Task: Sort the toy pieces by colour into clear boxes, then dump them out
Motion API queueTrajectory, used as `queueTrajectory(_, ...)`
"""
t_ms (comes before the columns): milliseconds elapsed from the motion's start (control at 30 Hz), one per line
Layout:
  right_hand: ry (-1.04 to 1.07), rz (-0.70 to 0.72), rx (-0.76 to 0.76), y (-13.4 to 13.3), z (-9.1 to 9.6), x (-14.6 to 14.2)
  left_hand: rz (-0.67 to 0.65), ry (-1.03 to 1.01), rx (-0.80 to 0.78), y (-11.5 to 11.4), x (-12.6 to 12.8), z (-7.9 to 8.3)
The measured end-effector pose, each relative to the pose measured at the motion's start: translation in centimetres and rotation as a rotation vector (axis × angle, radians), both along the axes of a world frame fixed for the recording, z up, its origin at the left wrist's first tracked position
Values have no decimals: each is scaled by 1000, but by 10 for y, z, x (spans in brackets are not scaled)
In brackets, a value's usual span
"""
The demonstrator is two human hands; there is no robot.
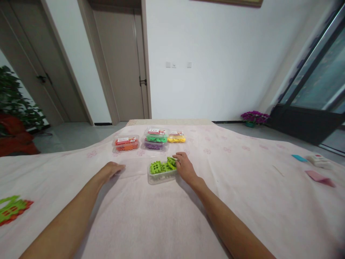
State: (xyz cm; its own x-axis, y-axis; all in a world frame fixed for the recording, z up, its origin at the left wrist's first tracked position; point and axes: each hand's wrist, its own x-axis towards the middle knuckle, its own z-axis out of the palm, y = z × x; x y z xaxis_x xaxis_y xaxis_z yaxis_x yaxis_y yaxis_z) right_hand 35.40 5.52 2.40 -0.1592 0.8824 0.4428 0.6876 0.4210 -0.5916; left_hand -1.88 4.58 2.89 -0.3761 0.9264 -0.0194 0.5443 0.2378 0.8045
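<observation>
An open clear plastic box [161, 177] of bright green puzzle pieces [161, 166] sits on the pink cloth in front of me. My right hand [185, 166] rests at the box's right end, fingers curled onto the green pieces. My left hand [113, 169] lies palm down on a clear lid [132, 167] just left of the box, fingers together and flat. Whether the right fingers grip a piece is hard to see.
Behind stand closed boxes of orange [125, 143], green over purple [155, 139] and yellow pieces [176, 137]. A green and red built shape [12, 209] lies at the left edge. Cards, a blue item and a pink piece [319, 177] lie at the right.
</observation>
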Motion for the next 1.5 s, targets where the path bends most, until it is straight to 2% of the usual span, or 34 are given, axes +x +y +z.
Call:
queueTrajectory(133,24,8,-17,0,-2,0,62,-135,85,-5,2,14)
queueTrajectory(200,71,20,-11,0,-4,-1,87,-198,259,-7,12,24)
queueTrajectory(267,155,36,9,0,-5,-2,46,-221,517,-12,29,32)
queueTrajectory(300,211,42,13,1,-5,-2,-11,-172,627,-15,40,35)
queueTrajectory(367,371,38,-27,2,-5,-2,-156,-15,737,-23,65,36)
queueTrajectory(500,823,21,-271,6,-1,1,-602,338,865,-33,101,22)
queueTrajectory(533,905,16,-325,6,-1,2,-652,399,889,-33,105,17)
queueTrajectory(600,979,-7,-395,5,-2,4,-640,495,926,-31,107,7)
queueTrajectory(667,956,-9,-401,3,-5,5,-599,568,941,-28,105,-1)
queueTrajectory(767,784,29,-286,0,-9,3,-606,652,937,-29,103,-8)
queueTrajectory(867,568,-3,-189,-2,-9,0,-570,729,900,-35,108,-11)
queueTrajectory(1000,430,-40,-179,-7,-7,0,-514,785,851,-46,116,-13)
queueTrajectory(1200,365,-71,-171,-17,-10,-2,-518,712,858,-49,117,-20)
queueTrajectory(1367,312,-96,-155,-12,-10,-2,-527,617,732,-38,117,-23)
queueTrajectory(1500,264,-132,-127,-7,-10,0,-560,449,601,-35,114,-22)
